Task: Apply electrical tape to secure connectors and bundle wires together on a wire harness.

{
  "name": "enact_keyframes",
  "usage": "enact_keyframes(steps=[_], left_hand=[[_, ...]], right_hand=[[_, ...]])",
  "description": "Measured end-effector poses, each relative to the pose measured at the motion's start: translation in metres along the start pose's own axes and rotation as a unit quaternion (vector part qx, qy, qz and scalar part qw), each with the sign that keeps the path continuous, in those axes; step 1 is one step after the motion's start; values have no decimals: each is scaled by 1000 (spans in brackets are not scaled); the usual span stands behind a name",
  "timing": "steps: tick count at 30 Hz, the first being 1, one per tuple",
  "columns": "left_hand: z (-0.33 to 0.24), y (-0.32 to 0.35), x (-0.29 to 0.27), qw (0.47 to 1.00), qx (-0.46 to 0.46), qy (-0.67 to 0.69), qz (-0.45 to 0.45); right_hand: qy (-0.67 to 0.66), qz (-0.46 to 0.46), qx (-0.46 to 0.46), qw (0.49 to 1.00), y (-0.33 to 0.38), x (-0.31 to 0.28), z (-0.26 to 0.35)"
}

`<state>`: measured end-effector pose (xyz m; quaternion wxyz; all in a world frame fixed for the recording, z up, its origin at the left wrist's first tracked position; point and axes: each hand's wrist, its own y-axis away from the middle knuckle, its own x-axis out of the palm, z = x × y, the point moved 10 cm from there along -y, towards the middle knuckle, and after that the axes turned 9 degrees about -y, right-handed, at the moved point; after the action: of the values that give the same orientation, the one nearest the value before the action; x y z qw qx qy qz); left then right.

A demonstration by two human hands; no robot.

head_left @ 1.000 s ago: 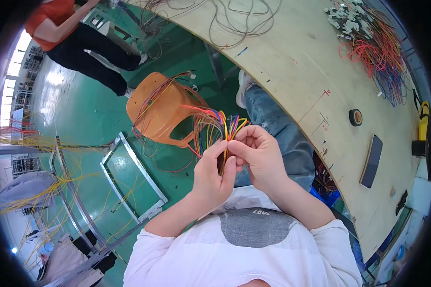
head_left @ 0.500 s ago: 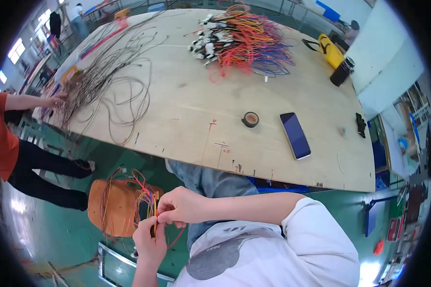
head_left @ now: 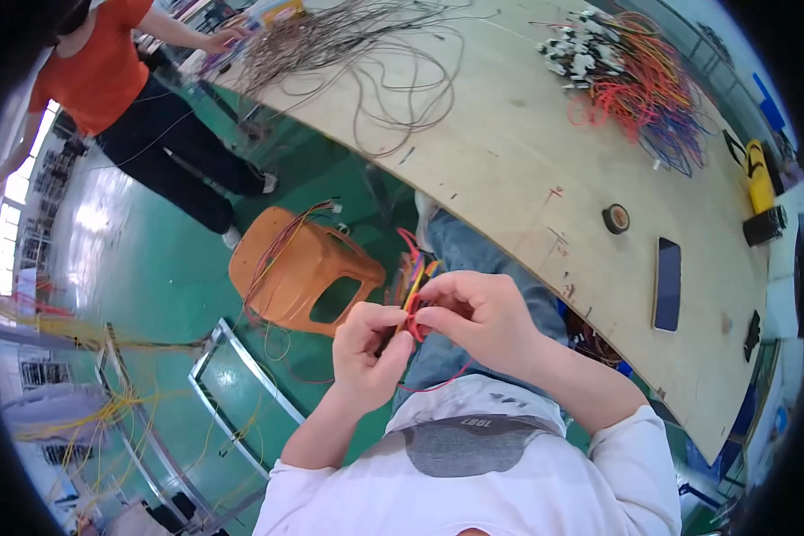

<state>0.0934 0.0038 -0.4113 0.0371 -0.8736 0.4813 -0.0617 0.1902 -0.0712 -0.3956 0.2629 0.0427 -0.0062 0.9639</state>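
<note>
Above my lap, my left hand (head_left: 371,353) pinches a bundle of coloured wires (head_left: 414,284), red, yellow and purple among them. Thumb and fingertips of my right hand (head_left: 487,317) are closed on the same bundle, touching a red loop next to the left fingertips. One thin red wire hangs below my hands in a curve. The bundle's lower part is hidden behind my fingers. An orange plastic chair (head_left: 288,279) stands just left of my hands, with more thin wires (head_left: 281,246) draped over its seat.
The wooden table (head_left: 500,192) bears a roll of black tape (head_left: 615,219), a phone (head_left: 666,284), a heap of connector-ended wires (head_left: 634,80) and brown wires (head_left: 330,45). A co-worker in an orange top (head_left: 98,67) reaches over the table's left end. A metal frame (head_left: 250,380) stands low left.
The view has swung left, so the table appears farther right and the chair shows more fully. Both my hands still grip the wire bundle; a red loop now shows at the fingertips.
</note>
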Motion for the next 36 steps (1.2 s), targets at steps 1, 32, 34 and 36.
enact_keyframes(steps=[1,32,34,36], left_hand=[[0,2,-4,1000,-2,-4,-9],[-23,-16,-15,935,50,-337,-97],[32,-16,-11,975,-103,-189,-48],[45,-13,15,984,-179,6,-18]], right_hand=[[-4,10,1,1000,0,4,2],[317,91,-266,906,-28,-13,72],[235,41,-171,956,-34,-29,46],[71,55,-107,990,-35,-16,35]])
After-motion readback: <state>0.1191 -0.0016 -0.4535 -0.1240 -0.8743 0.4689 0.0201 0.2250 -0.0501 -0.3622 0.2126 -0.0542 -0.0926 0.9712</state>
